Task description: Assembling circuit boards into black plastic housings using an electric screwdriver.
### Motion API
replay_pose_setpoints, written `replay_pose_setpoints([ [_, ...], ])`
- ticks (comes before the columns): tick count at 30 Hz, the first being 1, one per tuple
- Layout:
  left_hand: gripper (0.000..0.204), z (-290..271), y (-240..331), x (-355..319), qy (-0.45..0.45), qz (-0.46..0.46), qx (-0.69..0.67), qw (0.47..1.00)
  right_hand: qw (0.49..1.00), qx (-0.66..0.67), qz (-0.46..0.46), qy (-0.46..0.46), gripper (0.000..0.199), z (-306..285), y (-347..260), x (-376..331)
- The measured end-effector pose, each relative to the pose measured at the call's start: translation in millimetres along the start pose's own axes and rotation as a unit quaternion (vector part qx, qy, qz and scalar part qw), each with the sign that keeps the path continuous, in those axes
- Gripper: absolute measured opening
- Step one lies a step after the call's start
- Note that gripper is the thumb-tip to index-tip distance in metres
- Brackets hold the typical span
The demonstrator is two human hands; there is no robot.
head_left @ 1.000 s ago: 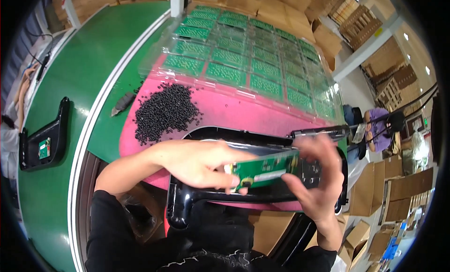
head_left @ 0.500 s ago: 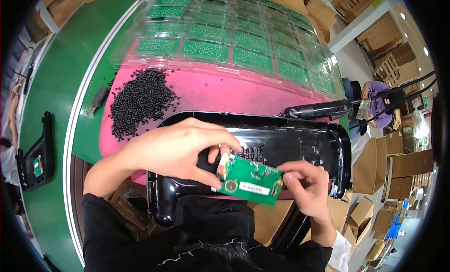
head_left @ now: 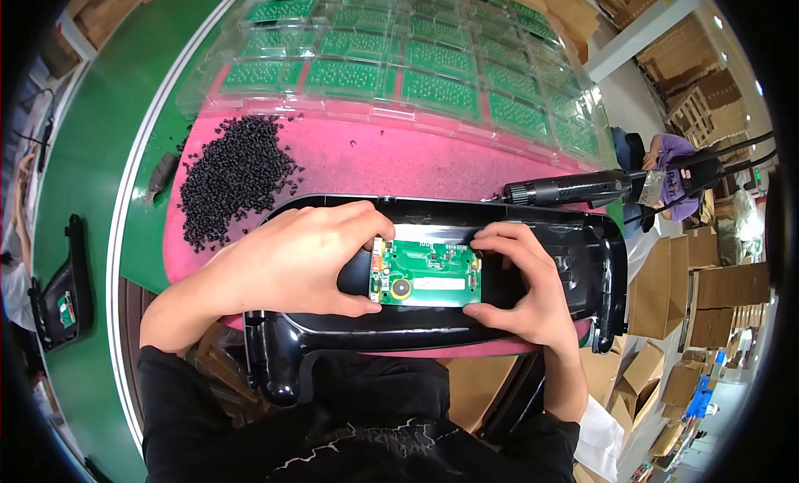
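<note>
Where both hands [head_left: 308,262] grip it, circuit board [head_left: 429,273] edges vanish.

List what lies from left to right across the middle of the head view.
Small black plastic part on the green belt → left hand → green rectangular circuit board → right hand → stacked brown cardboard boxes.

A green circuit board [head_left: 429,272] is held flat over a black plastic housing [head_left: 574,258], gripped at its left edge by the left hand [head_left: 295,258] and at its right edge by the right hand [head_left: 520,287]. A heap of black pellets [head_left: 233,175] is seen on the pink mat [head_left: 399,163] to the far left, an electric screwdriver [head_left: 566,186] to the far right, and clear trays of green boards [head_left: 416,59] beyond.
</note>
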State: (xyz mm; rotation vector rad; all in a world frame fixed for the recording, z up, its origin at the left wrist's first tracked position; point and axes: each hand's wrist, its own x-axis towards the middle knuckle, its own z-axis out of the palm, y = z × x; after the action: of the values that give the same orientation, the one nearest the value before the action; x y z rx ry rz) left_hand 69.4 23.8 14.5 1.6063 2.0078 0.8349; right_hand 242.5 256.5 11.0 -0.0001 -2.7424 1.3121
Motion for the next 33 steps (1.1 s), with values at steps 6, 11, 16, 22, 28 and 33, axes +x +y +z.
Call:
replay_pose_setpoints([
  [6,0.063,1.8,3.6,-0.1,-0.015,-0.039,0.040,0.998,0.999,-0.037,0.010,0.006,0.059,6.7,1.7,-0.5],
  [11,0.063,3.6,2.5,-0.4,-0.012,-0.024,0.066,0.997,0.998,-0.061,-0.008,0.005,0.059,8.1,3.0,0.1],
  [16,0.063,4.6,1.6,-1.1,-0.010,-0.019,0.070,0.997,0.998,-0.065,-0.008,0.004,0.060,8.6,2.9,0.3],
  [22,0.064,6.3,-1.1,-2.3,-0.004,-0.015,0.074,0.997,0.997,-0.074,0.002,0.007,0.061,10.7,3.8,0.5],
  [28,0.064,5.1,-2.1,-3.6,-0.001,-0.010,0.069,0.998,0.996,-0.093,0.005,0.007,0.063,11.6,1.4,0.0],
  [33,0.062,4.7,-4.5,-6.6,-0.013,-0.004,0.067,0.998,0.996,-0.093,0.010,0.010,0.061,13.2,-0.4,0.7],
])
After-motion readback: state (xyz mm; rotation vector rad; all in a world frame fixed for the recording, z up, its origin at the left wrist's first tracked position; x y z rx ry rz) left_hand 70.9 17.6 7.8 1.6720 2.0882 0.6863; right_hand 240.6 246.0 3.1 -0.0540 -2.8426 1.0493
